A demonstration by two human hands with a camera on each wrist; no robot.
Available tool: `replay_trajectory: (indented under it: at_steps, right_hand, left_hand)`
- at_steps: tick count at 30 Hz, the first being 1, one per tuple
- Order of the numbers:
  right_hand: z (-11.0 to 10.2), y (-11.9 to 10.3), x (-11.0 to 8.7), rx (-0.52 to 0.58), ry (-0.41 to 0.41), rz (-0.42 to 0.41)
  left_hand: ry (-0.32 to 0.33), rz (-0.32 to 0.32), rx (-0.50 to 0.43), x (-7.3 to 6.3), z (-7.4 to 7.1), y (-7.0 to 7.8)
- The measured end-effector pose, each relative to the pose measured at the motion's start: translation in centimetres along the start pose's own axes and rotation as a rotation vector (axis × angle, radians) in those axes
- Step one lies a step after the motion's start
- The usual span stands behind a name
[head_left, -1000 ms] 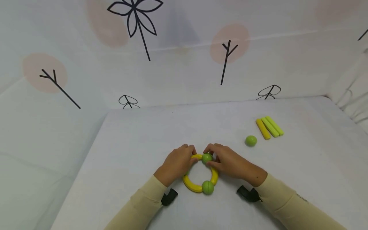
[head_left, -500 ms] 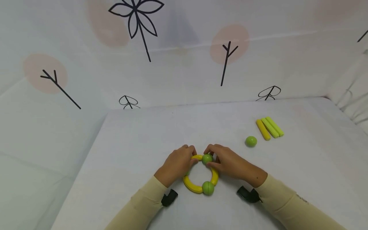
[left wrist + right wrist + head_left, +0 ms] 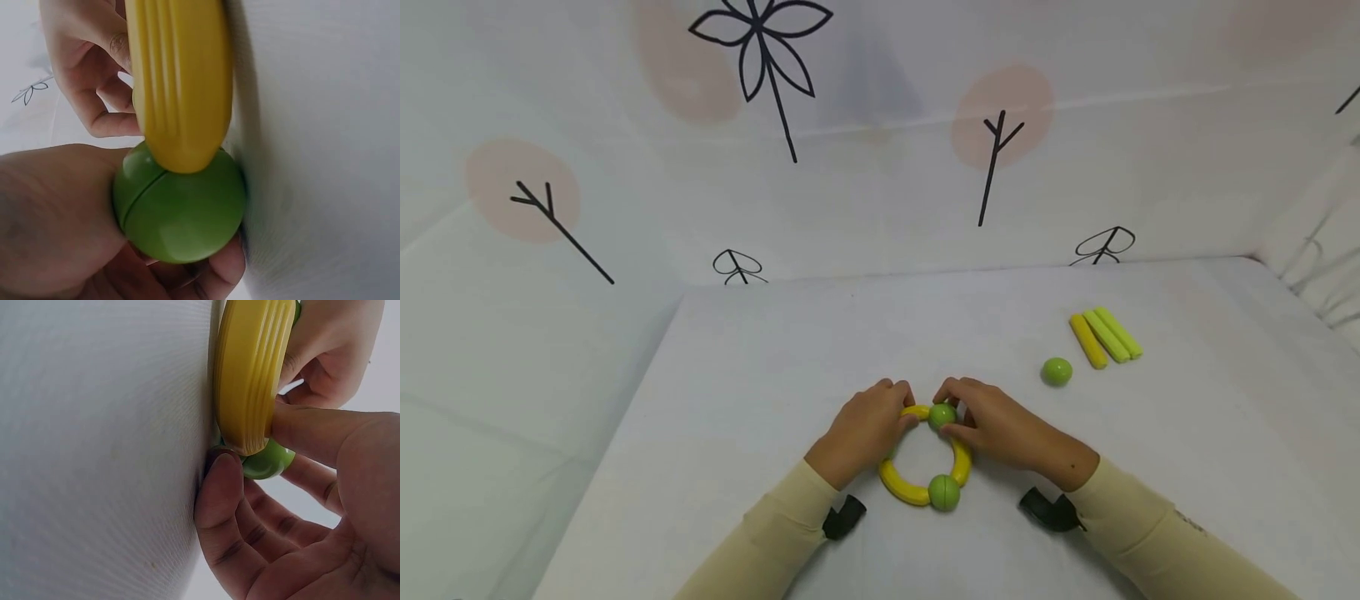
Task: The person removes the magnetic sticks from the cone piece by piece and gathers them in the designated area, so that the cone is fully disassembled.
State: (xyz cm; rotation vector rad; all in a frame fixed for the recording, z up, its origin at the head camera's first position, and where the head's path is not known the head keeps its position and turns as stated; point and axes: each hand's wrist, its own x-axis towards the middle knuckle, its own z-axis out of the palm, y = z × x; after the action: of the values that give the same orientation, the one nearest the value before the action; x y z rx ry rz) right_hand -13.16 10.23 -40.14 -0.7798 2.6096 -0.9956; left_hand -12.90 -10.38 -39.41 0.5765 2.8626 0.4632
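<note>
A ring of yellow curved pieces and green balls lies on the white-covered table [image 3: 775, 358]. At its far left, my left hand [image 3: 861, 429] pinches the far yellow curved piece [image 3: 917, 412] between thumb and fingers. Opposite it, my right hand [image 3: 1000, 425] grips the far green ball [image 3: 942, 416], thumb on the near side. Nearer me are the front green ball [image 3: 943, 492], the front yellow curved piece [image 3: 904, 487] and the right yellow curved piece [image 3: 961, 463]. The left green ball [image 3: 187, 215] is mostly hidden by my left hand in the head view.
Beyond my right hand lie a loose green ball [image 3: 1057, 372], a yellow stick [image 3: 1088, 342] and two yellow-green sticks [image 3: 1112, 335] side by side. Behind the table hangs a white cloth [image 3: 880, 200] with plant drawings. A black wrist device [image 3: 1049, 510] sits under the right sleeve.
</note>
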Motion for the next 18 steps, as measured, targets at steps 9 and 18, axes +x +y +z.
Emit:
replay_trajectory:
  at_steps: [9, 18]
  right_hand:
    - [-0.12, -0.06, -0.05, -0.006, 0.003, 0.007]
    - [-0.15, -0.04, 0.0, 0.016, -0.008, 0.013]
  left_hand:
    - [0.016, 0.011, 0.001, 0.02, 0.03, 0.01]
    - [0.028, -0.038, 0.007, -0.07, -0.06, 0.04]
